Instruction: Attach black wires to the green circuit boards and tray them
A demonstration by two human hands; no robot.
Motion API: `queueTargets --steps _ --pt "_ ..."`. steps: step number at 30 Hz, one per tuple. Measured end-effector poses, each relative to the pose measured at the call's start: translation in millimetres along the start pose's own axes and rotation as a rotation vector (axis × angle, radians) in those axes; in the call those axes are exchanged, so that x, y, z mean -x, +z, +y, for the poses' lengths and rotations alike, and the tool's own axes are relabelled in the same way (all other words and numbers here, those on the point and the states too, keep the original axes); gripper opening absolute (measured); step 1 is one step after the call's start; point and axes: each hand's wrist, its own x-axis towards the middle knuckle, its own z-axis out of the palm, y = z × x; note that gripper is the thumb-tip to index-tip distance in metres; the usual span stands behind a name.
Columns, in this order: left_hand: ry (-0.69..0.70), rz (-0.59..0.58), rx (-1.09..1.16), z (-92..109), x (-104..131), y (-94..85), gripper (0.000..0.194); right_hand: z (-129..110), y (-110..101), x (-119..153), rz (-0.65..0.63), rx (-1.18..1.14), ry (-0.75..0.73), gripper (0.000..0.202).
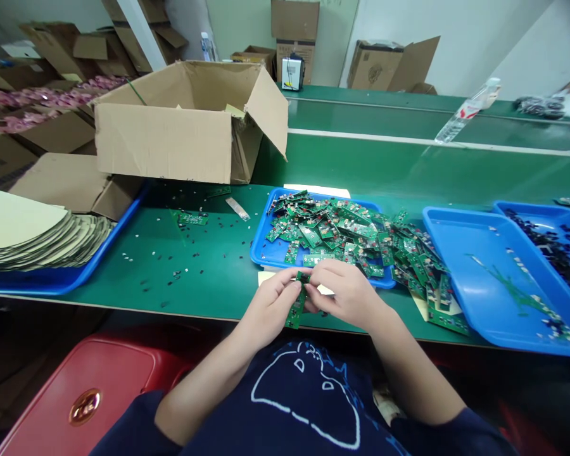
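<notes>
My left hand (272, 304) grips a narrow green circuit board (295, 311) just in front of the table's edge, the board's lower end pointing toward me. My right hand (342, 292) is closed at the board's upper end, its thumb and fingertips pinching around a small black part (304, 277). Whether that part is fixed to the board is too small to tell. Right behind my hands, a blue tray (262, 249) holds a heap of similar circuit boards (335, 228). More boards (420, 259) spill off its right side onto the table.
Right of the heap lies a blue tray (460, 253) with a few board strips; beyond it, another blue tray (503, 208) holds black parts (551, 244). An open cardboard box (164, 142) stands back left, near stacked paper sheets (33, 237). A red stool (99, 380) is lower left.
</notes>
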Motion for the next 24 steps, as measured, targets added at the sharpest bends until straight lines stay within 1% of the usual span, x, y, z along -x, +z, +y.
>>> queueTargets --steps 4,11,13,15,17,20,22,23,24 --pt "0.045 0.029 -0.049 -0.3 0.3 1.1 0.026 0.6 0.3 -0.1 -0.001 -0.001 -0.006 0.023" --pt "0.071 0.021 -0.077 -5.4 2.3 4.3 0.026 -1.7 0.8 -2.0 0.020 0.057 -0.031 0.024" --pt "0.083 0.028 -0.083 -7.2 3.0 5.1 0.025 -3.1 -0.2 -2.1 0.023 0.072 -0.015 0.024" --pt "0.092 0.048 -0.078 -8.0 3.6 5.7 0.025 -4.3 -1.2 -1.2 0.036 0.057 0.050 0.022" --pt "0.090 0.065 -0.055 -7.6 4.1 6.1 0.024 -5.3 -1.5 0.8 0.060 0.012 0.165 0.017" --pt "0.084 0.078 -0.013 -6.5 4.6 6.2 0.025 -6.3 0.7 4.5 0.115 -0.117 0.340 0.011" --pt "0.080 0.097 0.009 -6.3 5.1 5.8 0.027 -6.3 3.4 6.5 0.178 -0.233 0.412 0.027" --pt "0.072 0.106 0.020 -6.4 5.4 5.6 0.028 -5.9 4.7 7.1 0.205 -0.288 0.422 0.035" --pt "0.062 0.112 0.028 -6.6 5.7 5.2 0.029 -5.4 5.8 7.6 0.221 -0.325 0.411 0.037"
